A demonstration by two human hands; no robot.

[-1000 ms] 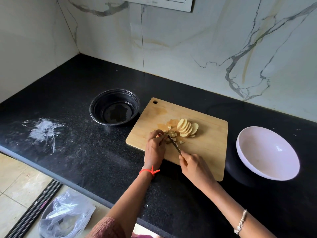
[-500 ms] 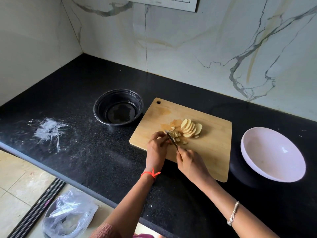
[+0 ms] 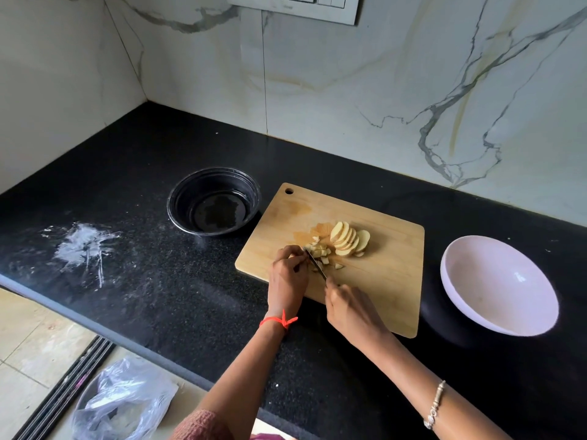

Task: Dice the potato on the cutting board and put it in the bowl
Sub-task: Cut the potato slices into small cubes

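Observation:
A wooden cutting board (image 3: 387, 274) lies on the black counter. On it a fanned row of potato slices (image 3: 349, 239) leans beside a small heap of diced potato pieces (image 3: 320, 254). My right hand (image 3: 349, 308) grips the handle of a small knife (image 3: 316, 265) whose blade points into the diced pieces. My left hand (image 3: 287, 274), fingers curled, pinches potato pieces just left of the blade; what it holds is mostly hidden. A white bowl (image 3: 498, 284) stands empty right of the board.
A black bowl (image 3: 213, 201) holding a little water stands left of the board's far corner. A white smear (image 3: 84, 246) marks the counter at left. Below the counter edge, a bin lined with a plastic bag (image 3: 120, 404) sits on the floor.
The knife has shifted a little along the potato pieces while my left hand stays against them. The heap of diced pieces has grown slightly. The camera view has drifted.

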